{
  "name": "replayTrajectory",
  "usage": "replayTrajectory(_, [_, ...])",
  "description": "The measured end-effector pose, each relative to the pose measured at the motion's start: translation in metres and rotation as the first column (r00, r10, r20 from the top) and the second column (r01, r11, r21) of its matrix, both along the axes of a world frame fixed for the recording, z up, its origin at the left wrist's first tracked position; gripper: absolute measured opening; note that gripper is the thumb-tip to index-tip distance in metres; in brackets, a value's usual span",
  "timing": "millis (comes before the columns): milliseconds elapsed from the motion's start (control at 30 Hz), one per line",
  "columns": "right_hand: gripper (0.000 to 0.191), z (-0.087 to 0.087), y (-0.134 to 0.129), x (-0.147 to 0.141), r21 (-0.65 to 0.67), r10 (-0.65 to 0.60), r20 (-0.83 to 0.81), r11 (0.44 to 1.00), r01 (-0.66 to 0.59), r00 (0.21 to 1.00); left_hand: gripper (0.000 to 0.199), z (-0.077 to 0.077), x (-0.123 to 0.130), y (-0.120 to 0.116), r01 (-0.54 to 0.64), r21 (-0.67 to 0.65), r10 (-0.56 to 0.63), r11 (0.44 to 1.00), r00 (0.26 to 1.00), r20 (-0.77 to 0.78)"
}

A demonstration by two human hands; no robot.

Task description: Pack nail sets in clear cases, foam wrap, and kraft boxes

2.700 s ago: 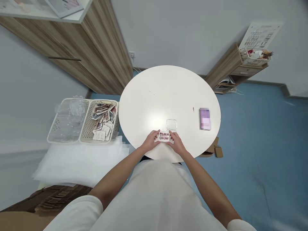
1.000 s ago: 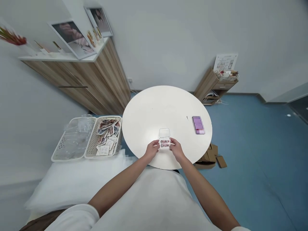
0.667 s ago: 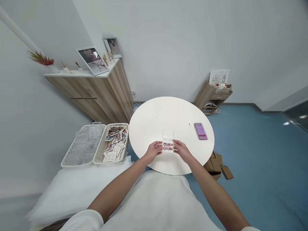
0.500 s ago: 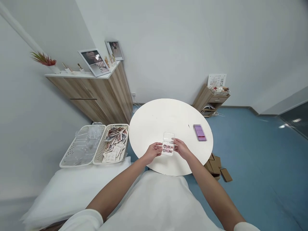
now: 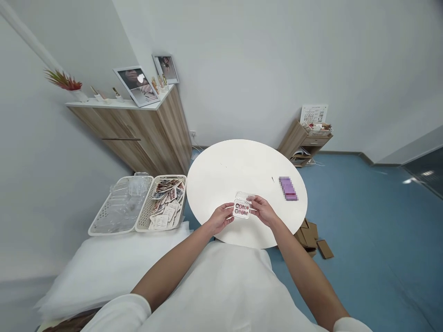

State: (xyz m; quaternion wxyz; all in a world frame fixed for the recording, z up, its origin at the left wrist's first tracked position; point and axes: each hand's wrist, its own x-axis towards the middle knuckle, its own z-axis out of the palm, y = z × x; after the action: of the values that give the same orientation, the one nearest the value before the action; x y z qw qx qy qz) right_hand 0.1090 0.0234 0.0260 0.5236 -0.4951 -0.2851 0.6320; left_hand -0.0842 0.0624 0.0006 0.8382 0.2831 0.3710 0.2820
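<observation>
Holding a small clear case (image 5: 241,211) in both hands, just inside the middle of the near edge of the white table (image 5: 242,154), being unable to tell whether clear of the tabletop. Gripping its left side with the left hand (image 5: 220,218), pinching between thumb and curled fingers. Gripping its right side with the right hand (image 5: 264,211), bending the fingers over onto the lid (image 5: 243,196) and setting the thumb lower, near the base. Tilting that clear lid up along the far edge of the case, showing two rows of small reddish and pale pieces (image 5: 241,209) inside, too tiny to make out.

Having a blurred purple item (image 5: 288,189) lying near the table's right edge, with a small dark bit (image 5: 272,179) just beside it. Having two pale baskets (image 5: 148,205) standing side by side off the left edge, holding clear plastic pieces (image 5: 124,203) on the far side and printed cards (image 5: 168,212) nearest the table. Seeing brown cardboard (image 5: 307,235) lying on the blue floor (image 5: 374,230) beyond the near right edge.
</observation>
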Motion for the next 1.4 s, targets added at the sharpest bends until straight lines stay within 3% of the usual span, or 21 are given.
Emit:
replayTrajectory(267, [0.021,-0.017,-0.01,0.001,-0.007,-0.096,0.032,0.995,0.096,0.995,0.026,-0.008,0.005,-0.003,0.019,-0.011,-0.019,1.0,1.0,-0.016])
replayTrajectory(433, [0.015,-0.029,-0.017,0.008,-0.056,-0.121,-0.001,0.991,0.12,0.993,0.033,-0.012,0.007,-0.013,0.074,-0.03,-0.075,0.997,0.997,-0.006])
replayTrajectory(633, [0.021,-0.033,-0.017,0.016,-0.106,-0.062,-0.007,0.992,0.061,0.998,0.041,-0.02,0.016,-0.026,0.179,0.014,-0.171,0.984,0.958,-0.228])
replayTrajectory(800, [0.032,-0.032,-0.024,0.028,-0.109,-0.057,-0.076,0.993,0.049,0.995,0.037,-0.025,0.034,-0.031,0.1,0.045,-0.083,0.994,0.957,-0.277])
replayTrajectory(1033, [0.03,-0.041,-0.037,0.049,-0.152,0.044,0.093,0.988,-0.03,0.995,0.039,-0.019,0.059,-0.035,0.043,0.086,-0.008,0.995,0.928,-0.373])
replayTrajectory(1167, [0.031,-0.046,-0.037,0.057,-0.132,-0.03,0.099,0.99,0.043,0.995,0.032,-0.015,0.073,-0.039,0.084,0.133,-0.023,0.988,0.915,-0.404])
replayTrajectory(1400, [0.034,-0.056,-0.039,0.066,-0.11,-0.042,0.101,0.992,0.054,0.994,0.028,-0.019,0.089,-0.047,0.122,0.219,0.002,0.968,0.87,-0.492])
